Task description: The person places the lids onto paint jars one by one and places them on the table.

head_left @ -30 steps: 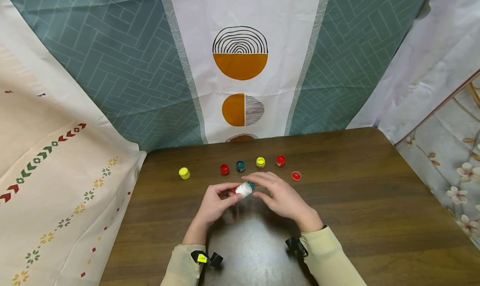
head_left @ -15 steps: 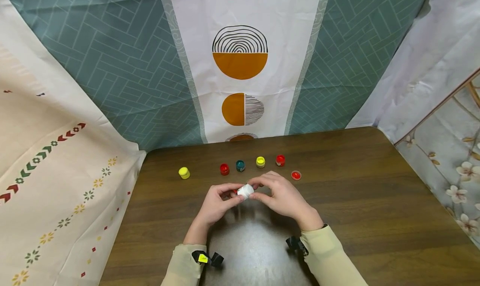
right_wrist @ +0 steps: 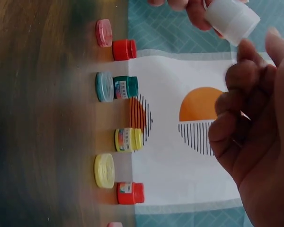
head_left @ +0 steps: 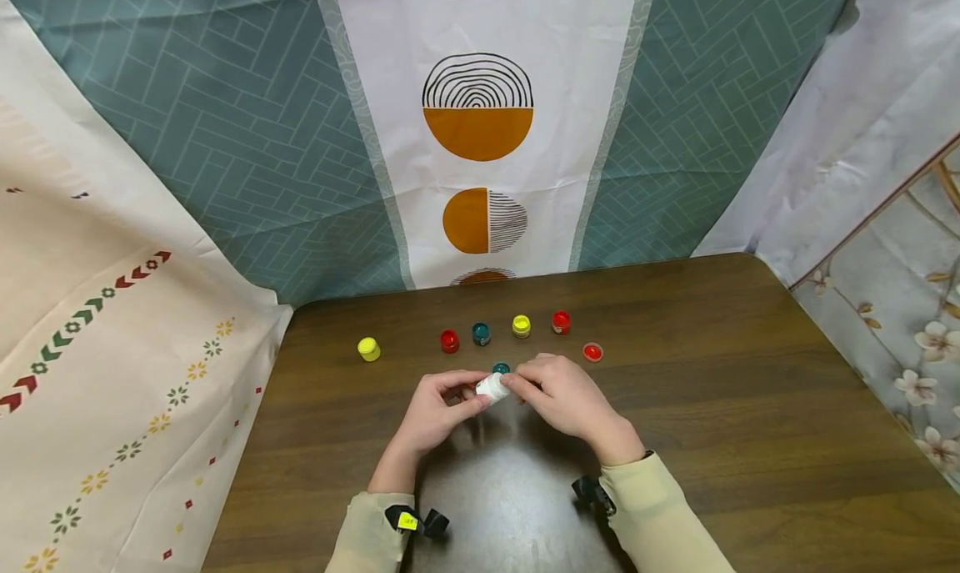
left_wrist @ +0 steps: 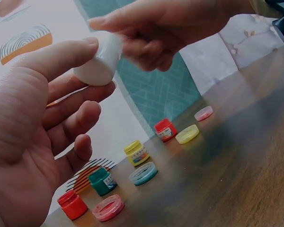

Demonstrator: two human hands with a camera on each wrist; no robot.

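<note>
Table (head_left: 712,389) in brown across the lower frame, patterned cloth (head_left: 285,123) hung behind. White jar (head_left: 491,389) just below centre, pinched in left hand (head_left: 435,410); right hand (head_left: 566,398) at its right end, grip unclear. Five more jars (head_left: 481,334): two red, two yellow, one green. Lids (left_wrist: 187,135): two in head view, four in left wrist view.

From above, the head view faces forward and down across the counter (head_left: 712,406), while the wrist views sit close, the left slanted past the left hand (left_wrist: 26,118), the right turned sideways past the right hand (right_wrist: 260,127), both sharing the white jar (left_wrist: 98,64) and coloured jars (right_wrist: 126,87).
</note>
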